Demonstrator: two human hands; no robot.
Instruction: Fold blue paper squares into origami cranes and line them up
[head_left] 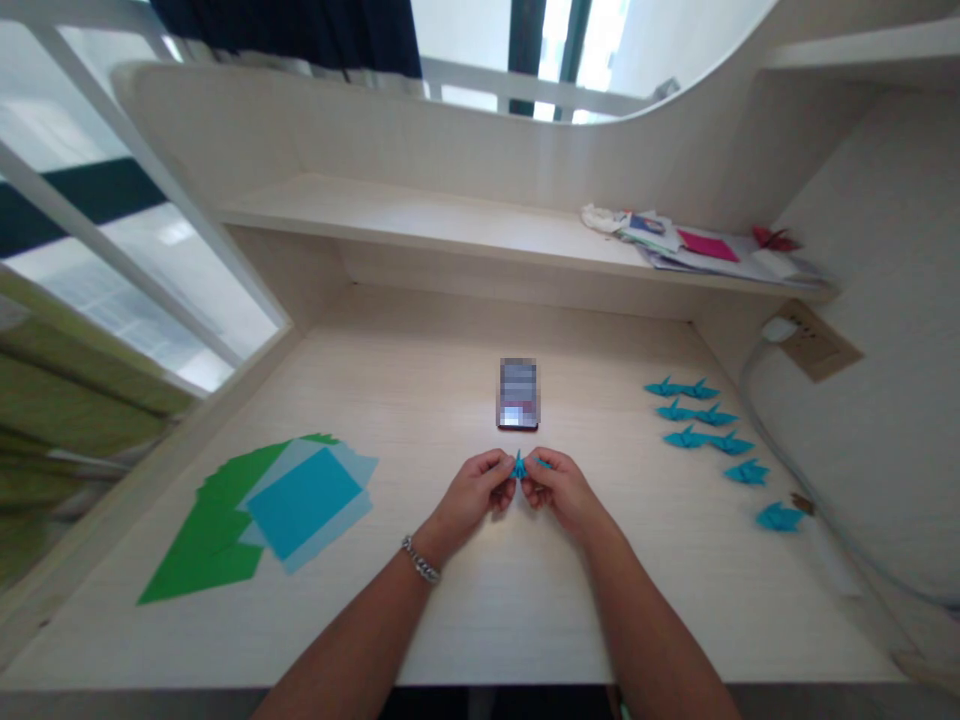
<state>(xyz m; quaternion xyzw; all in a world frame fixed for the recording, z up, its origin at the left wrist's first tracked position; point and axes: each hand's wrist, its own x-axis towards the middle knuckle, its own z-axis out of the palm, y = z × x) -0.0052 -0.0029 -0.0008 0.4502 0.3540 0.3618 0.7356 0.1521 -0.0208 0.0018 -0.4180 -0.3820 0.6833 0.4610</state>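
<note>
Between my two hands is a small blue origami crane [519, 467], pinched from both sides above the middle of the desk. My left hand [484, 480] grips its left side with thumb and fingers. My right hand [553, 486] grips its right side the same way, and a bit of blue paper shows past the thumb. Most of the folded paper is hidden by my fingers. Just beyond my hands a phone [518, 394] lies flat, its screen lit and blurred. Several finished blue paper cranes [709, 440] sit in rows at the right.
Green paper sheets [217, 525] lie fanned at the left, with blue sheets [304, 502] over them. A shelf [420, 222] along the back holds papers and a pink sheet [707, 245]. A white cable [780, 450] runs from the wall socket [817, 340] down the right side.
</note>
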